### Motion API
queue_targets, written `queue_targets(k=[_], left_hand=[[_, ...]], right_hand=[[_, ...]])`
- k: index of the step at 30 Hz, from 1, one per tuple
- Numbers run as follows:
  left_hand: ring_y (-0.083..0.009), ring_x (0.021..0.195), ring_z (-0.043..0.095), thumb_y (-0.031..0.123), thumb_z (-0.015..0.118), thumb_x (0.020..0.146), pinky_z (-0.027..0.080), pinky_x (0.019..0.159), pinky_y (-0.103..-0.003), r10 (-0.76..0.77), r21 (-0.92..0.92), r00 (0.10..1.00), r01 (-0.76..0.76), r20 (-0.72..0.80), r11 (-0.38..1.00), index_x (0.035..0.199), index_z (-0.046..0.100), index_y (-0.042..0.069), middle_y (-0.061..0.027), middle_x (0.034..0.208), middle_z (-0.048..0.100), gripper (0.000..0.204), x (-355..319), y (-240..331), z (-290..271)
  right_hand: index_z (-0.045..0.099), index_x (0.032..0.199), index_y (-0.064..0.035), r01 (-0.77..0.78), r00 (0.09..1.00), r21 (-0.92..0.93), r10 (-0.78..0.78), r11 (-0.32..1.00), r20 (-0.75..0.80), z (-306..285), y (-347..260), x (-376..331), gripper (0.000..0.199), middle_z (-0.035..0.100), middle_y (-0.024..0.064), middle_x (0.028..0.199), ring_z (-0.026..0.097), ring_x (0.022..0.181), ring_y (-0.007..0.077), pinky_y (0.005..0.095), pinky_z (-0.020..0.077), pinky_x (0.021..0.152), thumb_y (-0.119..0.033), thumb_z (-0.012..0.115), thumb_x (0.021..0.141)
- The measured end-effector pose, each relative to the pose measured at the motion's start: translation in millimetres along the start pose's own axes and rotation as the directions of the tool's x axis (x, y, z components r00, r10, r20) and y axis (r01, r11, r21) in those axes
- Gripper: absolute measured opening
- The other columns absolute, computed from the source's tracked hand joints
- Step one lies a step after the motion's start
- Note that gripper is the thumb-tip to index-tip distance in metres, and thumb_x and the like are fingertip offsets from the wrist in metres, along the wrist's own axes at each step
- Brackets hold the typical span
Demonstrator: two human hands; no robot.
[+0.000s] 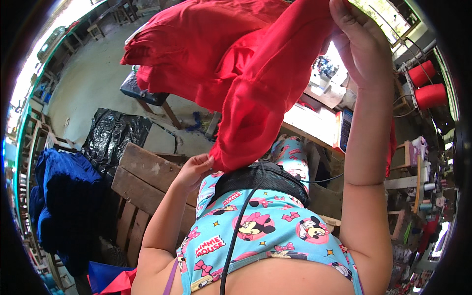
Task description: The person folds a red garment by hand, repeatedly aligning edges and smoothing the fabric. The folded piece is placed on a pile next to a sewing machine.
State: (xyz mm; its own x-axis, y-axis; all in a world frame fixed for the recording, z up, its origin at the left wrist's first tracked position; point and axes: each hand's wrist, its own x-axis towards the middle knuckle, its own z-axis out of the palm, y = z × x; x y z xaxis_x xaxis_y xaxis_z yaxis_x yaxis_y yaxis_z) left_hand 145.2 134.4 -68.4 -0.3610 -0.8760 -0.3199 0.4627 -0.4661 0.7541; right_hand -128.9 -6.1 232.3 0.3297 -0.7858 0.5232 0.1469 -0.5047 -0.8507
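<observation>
A large red cloth [255, 93], perhaps a garment, stretches between my two hands. My right hand [361, 42] is raised high at the upper right and grips one end of it, thumb toward me. Lower down, near my waist, my left hand [195, 169] pinches the cloth's near edge. Between them the fabric hangs in loose folds, and its bulk spreads toward the far left, above a dark-topped stool [142, 91]. What lies behind the cloth is hidden.
At my left stands a wooden bench [147, 172], with a black plastic sheet [118, 132] and a dark blue cloth pile [69, 191] beyond it. A white-topped work table [309, 120] holds a box [343, 130]. Red thread cones [430, 96] stand far right.
</observation>
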Motion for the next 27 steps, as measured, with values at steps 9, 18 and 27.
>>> queue_targets(k=[9, 18, 27], left_hand=[[-0.0261, 0.116, 0.054, 0.02, 0.048, 0.096, 0.043, 0.101, -0.04, 0.848, -0.058, 0.528, -0.846, 0.047, 0.53, 0.126, 0.048, -0.002, -0.0171, 0.125, 0.055, 0.037, -129.5, 177.3, -20.9], [-0.0199, 0.096, 0.061, 0.033, 0.054, 0.093, 0.047, 0.086, -0.032, 0.886, 0.976, 0.418, 0.164, -0.199, 0.142, 0.117, 0.057, 0.001, -0.0124, 0.109, 0.064, 0.04, -351.6, 223.7, -36.8], [-0.0189, 0.092, 0.063, 0.046, 0.055, 0.091, 0.048, 0.081, -0.031, 0.994, 0.675, -0.027, 0.732, -0.104, 0.09, 0.121, 0.06, 0.008, -0.0083, 0.108, 0.067, 0.048, -506.4, 312.7, -138.8]], right_hand=[[0.051, 0.126, 0.0015, -0.046, 0.977, 0.14, 0.074, 0.989, -0.202, -59.4, -6.0, -8.4, 0.034, 0.056, 0.0143, 0.123, 0.055, 0.112, 0.0213, 0.0362, 0.0447, 0.095, -0.014, 0.049, 0.096], [0.052, 0.119, -0.0009, -0.123, 0.978, 0.064, 0.11, 0.99, 0.18, 60.1, 16.9, -5.1, 0.026, 0.056, 0.01, 0.112, 0.056, 0.101, 0.019, 0.0345, 0.0478, 0.088, -0.011, 0.047, 0.096], [0.054, 0.112, -0.0033, -0.092, 0.895, 0.153, 0.014, 0.984, 0.445, 272.2, 3.4, 71.3, 0.021, 0.056, 0.0058, 0.1, 0.057, 0.09, 0.0167, 0.0329, 0.0508, 0.08, -0.008, 0.044, 0.095]])
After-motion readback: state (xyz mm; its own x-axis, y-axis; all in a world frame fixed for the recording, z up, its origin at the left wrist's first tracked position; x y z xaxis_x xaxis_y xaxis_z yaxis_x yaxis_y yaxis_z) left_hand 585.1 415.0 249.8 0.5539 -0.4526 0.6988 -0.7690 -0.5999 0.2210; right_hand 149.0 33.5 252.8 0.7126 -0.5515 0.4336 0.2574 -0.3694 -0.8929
